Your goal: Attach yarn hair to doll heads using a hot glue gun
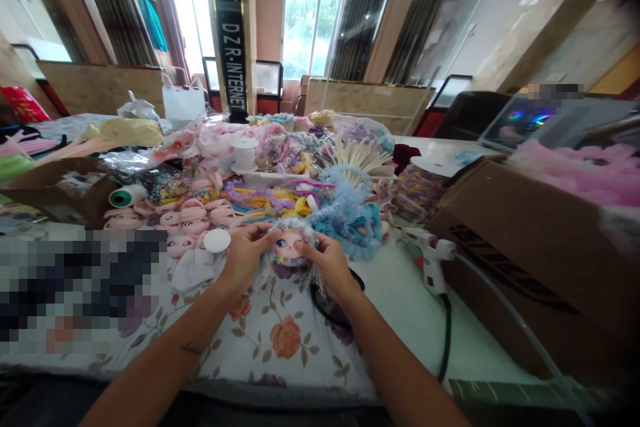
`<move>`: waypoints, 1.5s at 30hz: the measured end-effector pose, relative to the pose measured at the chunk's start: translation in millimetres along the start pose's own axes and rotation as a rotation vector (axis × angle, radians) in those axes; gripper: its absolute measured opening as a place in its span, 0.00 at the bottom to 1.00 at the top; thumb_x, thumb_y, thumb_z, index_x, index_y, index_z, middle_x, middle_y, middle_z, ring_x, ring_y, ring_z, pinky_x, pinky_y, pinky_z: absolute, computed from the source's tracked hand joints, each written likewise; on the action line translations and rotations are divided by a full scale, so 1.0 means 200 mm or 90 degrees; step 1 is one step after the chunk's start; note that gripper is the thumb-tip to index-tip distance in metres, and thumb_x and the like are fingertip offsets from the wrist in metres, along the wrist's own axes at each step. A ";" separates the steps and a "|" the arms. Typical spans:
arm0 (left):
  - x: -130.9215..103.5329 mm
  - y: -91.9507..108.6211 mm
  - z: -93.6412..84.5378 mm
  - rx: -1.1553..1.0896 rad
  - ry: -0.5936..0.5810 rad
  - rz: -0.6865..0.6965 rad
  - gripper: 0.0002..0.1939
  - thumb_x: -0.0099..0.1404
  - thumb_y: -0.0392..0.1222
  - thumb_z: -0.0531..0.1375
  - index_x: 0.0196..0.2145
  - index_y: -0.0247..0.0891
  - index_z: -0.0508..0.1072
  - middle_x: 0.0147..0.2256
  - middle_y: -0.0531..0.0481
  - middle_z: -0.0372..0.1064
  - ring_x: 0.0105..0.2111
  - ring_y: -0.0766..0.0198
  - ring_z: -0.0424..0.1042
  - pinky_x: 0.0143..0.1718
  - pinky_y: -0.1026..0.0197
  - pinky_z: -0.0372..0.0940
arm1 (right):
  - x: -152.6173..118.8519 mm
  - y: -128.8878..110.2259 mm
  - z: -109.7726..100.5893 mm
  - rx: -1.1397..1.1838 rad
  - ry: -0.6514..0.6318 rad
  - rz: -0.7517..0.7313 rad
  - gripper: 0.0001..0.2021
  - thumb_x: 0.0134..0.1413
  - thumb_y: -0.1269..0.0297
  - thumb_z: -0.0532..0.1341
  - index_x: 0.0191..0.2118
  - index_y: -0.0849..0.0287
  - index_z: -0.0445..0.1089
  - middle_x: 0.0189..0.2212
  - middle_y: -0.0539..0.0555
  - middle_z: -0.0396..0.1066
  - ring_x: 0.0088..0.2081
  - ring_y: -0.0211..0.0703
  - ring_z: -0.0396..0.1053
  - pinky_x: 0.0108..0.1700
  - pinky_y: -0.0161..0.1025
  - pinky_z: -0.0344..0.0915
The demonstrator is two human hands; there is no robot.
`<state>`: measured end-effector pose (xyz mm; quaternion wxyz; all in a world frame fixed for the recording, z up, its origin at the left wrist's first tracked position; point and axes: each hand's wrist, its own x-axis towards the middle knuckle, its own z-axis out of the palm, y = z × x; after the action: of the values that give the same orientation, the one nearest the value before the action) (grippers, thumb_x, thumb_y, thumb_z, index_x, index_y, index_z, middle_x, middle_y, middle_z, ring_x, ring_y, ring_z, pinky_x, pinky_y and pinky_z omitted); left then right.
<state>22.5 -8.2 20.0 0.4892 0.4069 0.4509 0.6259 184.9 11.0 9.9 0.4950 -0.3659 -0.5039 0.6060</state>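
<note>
Between both hands is a doll head (286, 247) with a painted face, its rim wrapped in pale fluffy, multicoloured trim. My left hand (248, 250) grips its left side, the thumb near the upper edge. On the other side my right hand (327, 259) holds it, thumb pressed against the face. Whitish strands hang below the right hand. Just left of my left hand are a round white lid-like disc (217, 241) and several more doll heads (194, 217) with pink fabric. Fluffy light-blue trim (353, 213) lies beyond my right hand.
A hot glue gun (434, 257) with its cord stands right, beside a large cardboard box (520, 267). Further back are a spool of white trim (245, 155), a spool of mixed yarn (423, 187) and a smaller open box (60, 190). A floral cloth (270, 340) covers the table's front.
</note>
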 end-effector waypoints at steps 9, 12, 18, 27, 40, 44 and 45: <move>0.01 0.09 -0.04 0.045 -0.150 -0.062 0.35 0.45 0.40 0.72 0.52 0.40 0.68 0.43 0.46 0.73 0.43 0.58 0.72 0.41 0.62 0.68 | -0.01 0.01 0.01 0.023 -0.003 -0.010 0.16 0.38 0.54 0.71 0.34 0.57 0.76 0.27 0.49 0.75 0.29 0.43 0.72 0.35 0.39 0.68; 0.02 0.13 -0.05 -0.026 -0.105 -0.074 0.29 0.45 0.37 0.71 0.47 0.37 0.71 0.38 0.48 0.75 0.36 0.62 0.75 0.37 0.64 0.70 | 0.03 0.01 -0.02 0.047 0.036 -0.020 0.19 0.41 0.48 0.69 0.37 0.56 0.75 0.29 0.51 0.76 0.31 0.44 0.72 0.34 0.38 0.69; 0.13 0.33 -0.27 -0.294 0.062 -0.034 0.15 0.55 0.30 0.63 0.42 0.36 0.73 0.25 0.54 0.75 0.23 0.68 0.74 0.26 0.69 0.71 | 0.01 -0.06 -0.17 -0.128 0.146 -0.073 0.17 0.45 0.51 0.65 0.38 0.58 0.73 0.30 0.53 0.76 0.31 0.45 0.72 0.35 0.41 0.69; 0.20 0.32 -0.45 -0.496 0.154 -0.031 0.13 0.68 0.30 0.50 0.39 0.36 0.73 0.26 0.52 0.76 0.27 0.67 0.77 0.33 0.66 0.74 | -0.33 0.01 -0.33 -0.734 0.051 -0.077 0.15 0.53 0.60 0.61 0.44 0.61 0.73 0.43 0.61 0.71 0.45 0.54 0.70 0.48 0.48 0.65; 0.17 0.27 -0.46 -0.493 0.143 -0.054 0.11 0.65 0.27 0.54 0.34 0.36 0.75 0.26 0.51 0.77 0.25 0.68 0.77 0.29 0.69 0.73 | -0.36 0.03 -0.30 -0.841 0.037 -0.112 0.13 0.57 0.65 0.59 0.45 0.64 0.71 0.43 0.62 0.71 0.48 0.53 0.67 0.51 0.46 0.63; 0.16 0.27 -0.46 -0.491 0.133 -0.060 0.14 0.66 0.26 0.52 0.33 0.38 0.75 0.26 0.52 0.77 0.26 0.69 0.77 0.29 0.71 0.73 | -0.40 0.03 -0.42 -0.847 0.091 -0.107 0.11 0.56 0.64 0.59 0.42 0.63 0.72 0.39 0.60 0.71 0.44 0.52 0.68 0.48 0.46 0.64; 0.16 0.27 -0.46 -0.491 0.133 -0.062 0.14 0.66 0.26 0.52 0.33 0.39 0.75 0.26 0.52 0.77 0.26 0.69 0.77 0.29 0.71 0.73 | -0.40 0.03 -0.46 -0.855 0.108 -0.103 0.10 0.56 0.64 0.58 0.41 0.63 0.72 0.38 0.60 0.71 0.43 0.52 0.68 0.47 0.46 0.64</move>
<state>-84.6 1.1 50.8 0.5867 0.1059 0.2490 0.7633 289.0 -44.6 -19.9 0.2420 -0.6009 -0.7562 0.0921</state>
